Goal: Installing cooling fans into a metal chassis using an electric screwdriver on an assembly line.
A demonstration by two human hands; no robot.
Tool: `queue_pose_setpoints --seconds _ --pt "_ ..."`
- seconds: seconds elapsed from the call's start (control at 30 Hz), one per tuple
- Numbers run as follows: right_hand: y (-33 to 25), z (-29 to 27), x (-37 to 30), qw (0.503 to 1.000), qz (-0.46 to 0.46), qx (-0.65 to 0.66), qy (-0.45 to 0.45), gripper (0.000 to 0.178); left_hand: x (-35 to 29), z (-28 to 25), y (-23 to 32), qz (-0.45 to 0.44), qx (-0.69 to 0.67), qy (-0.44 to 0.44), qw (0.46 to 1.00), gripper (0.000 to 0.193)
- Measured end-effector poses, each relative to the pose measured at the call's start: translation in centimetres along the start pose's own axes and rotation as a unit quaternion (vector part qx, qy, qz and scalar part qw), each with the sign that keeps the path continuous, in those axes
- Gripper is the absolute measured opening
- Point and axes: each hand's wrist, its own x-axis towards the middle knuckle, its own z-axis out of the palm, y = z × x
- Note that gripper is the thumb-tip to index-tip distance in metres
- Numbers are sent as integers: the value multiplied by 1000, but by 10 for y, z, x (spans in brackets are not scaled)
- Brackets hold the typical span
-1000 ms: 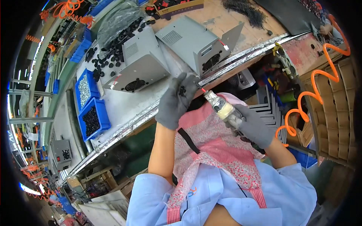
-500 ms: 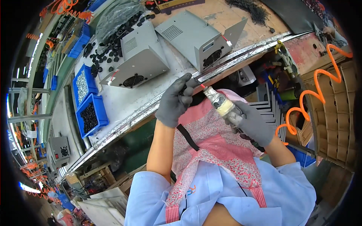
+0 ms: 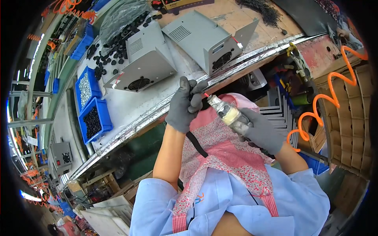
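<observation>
My right hand (image 3: 263,131), in a grey glove, is wrapped round a pneumatic screwdriver (image 3: 229,114) with pale tape about its body. Its thin red bit (image 3: 206,94) points up and left, close to the fingers of my left hand (image 3: 183,108). That hand wears a grey glove too, and its fingers are curled in; whatever they hold is hidden. Just beyond the hands, on the bench, stand two grey sheet-metal housings, a left one (image 3: 151,65) and a right one (image 3: 197,33). Each has a black fan and a short red-and-white lead on its front panel.
Blue bins, one with silvery small parts (image 3: 85,89) and one with black screws (image 3: 93,122), stand at the bench's left. Black caps (image 3: 105,63) lie scattered behind them. A metal-edged bench rim (image 3: 130,129) runs before me. An orange coiled hose (image 3: 334,98) hangs at right.
The screwdriver and my right hand have shifted slightly left. My left hand has turned a little, its fingers still curled near the bit. The housings have not moved.
</observation>
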Motion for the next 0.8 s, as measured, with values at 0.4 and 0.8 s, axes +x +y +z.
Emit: queue_pose_setpoints --seconds 0.4,0.8 --pt "-1 8 4 1000 13 -7 -14 40 -11 20 2 15 -3 12 1000 39" --pt "9 5 10 975 42 185 -114 41 -7 11 -8 63 -62 -65 994 36"
